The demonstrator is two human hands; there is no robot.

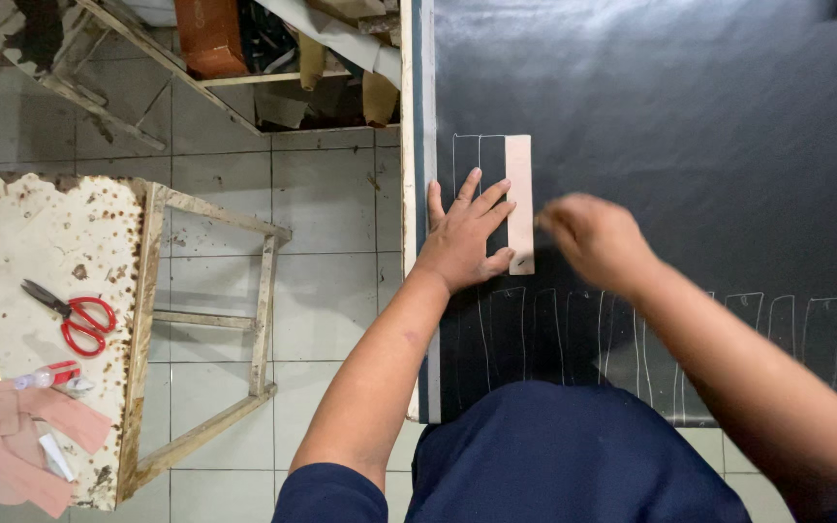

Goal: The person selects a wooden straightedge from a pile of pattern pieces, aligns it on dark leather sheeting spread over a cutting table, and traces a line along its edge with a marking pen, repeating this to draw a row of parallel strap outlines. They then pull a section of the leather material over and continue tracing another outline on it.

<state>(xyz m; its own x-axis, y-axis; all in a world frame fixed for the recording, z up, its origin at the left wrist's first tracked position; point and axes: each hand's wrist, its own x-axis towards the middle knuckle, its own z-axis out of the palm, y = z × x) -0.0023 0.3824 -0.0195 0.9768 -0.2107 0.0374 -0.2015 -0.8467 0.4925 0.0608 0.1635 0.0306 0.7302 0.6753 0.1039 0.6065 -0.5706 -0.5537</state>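
Note:
A large black sheet (690, 107) covers the table in front of me, marked with several thin white outlines of narrow strips. A long pale pink template strip (519, 184) lies upright on it. My left hand (465, 237) rests flat with fingers spread, pressing on the sheet and the strip's left edge. My right hand (595, 237) is blurred, just right of the strip, fingers curled as if pinching something small; what it holds cannot be made out.
The table's pale edge (409, 194) runs down the left of the sheet. To the left stands a stained white side table (60, 242) with red-handled scissors (77, 317), pink cut pieces (12, 436) and small tools. A wooden frame (262, 320) stands on the tiled floor.

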